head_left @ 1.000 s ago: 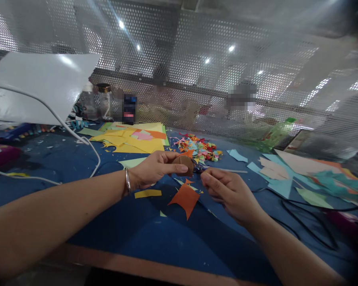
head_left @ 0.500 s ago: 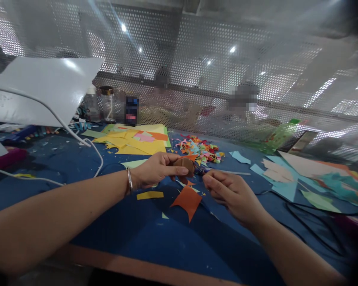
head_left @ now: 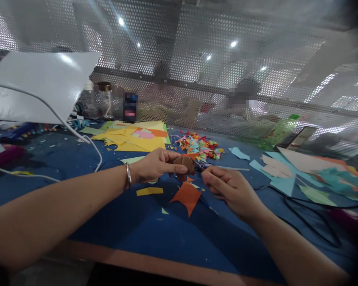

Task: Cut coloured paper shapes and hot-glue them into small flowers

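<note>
Between the thumb and fingers of my left hand (head_left: 158,166) is a small brown rounded piece (head_left: 184,161), its exact kind unclear. My right hand (head_left: 231,190) is closed in a pinch just to the right of it, near a small dark, bluish bit (head_left: 198,167) at the brown piece's edge. What the right fingertips grip is hidden. Below the hands, an orange paper piece with curved cut-outs (head_left: 187,197) lies on the blue table. A yellow paper strip (head_left: 150,191) rests under my left wrist.
Yellow paper sheets (head_left: 125,139) and a heap of colourful paper scraps (head_left: 201,146) lie behind the hands. Blue paper (head_left: 283,182) and a black cable (head_left: 310,226) are on the right. A white cable (head_left: 56,113) loops at left. A green bottle (head_left: 280,131) stands by the perforated screen (head_left: 191,103).
The view has shifted slightly, so the table sits a little higher. The brown piece seems turned a little in my left fingers; both hands keep nearly the same place.
</note>
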Demonstrator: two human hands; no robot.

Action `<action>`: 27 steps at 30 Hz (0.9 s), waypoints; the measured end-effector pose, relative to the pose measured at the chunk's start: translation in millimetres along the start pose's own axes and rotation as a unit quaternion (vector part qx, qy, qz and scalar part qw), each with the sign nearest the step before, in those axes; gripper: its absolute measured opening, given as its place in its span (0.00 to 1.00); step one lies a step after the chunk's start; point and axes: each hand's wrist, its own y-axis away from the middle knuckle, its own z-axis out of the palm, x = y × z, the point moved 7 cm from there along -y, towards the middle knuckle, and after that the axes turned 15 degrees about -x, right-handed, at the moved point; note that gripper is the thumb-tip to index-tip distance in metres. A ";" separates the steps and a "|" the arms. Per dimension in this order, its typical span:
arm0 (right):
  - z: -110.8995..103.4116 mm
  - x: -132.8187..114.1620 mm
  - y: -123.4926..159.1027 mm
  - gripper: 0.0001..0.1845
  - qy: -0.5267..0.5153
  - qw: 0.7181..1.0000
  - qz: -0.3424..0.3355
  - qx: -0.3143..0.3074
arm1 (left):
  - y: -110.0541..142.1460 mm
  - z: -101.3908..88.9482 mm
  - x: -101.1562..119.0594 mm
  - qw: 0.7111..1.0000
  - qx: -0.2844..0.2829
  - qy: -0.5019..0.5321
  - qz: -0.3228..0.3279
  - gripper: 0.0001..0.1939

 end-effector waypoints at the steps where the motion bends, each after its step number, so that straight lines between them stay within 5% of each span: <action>1: -0.3 -0.3 0.0 0.28 0.001 1.000 -0.001 0.000 | -0.2 0.0 0.0 1.000 0.000 0.002 0.000 0.14; 27: -3.4 0.9 -0.7 0.28 -0.007 1.000 -0.004 0.008 | -0.5 -1.4 5.5 0.998 0.026 0.054 0.020 0.14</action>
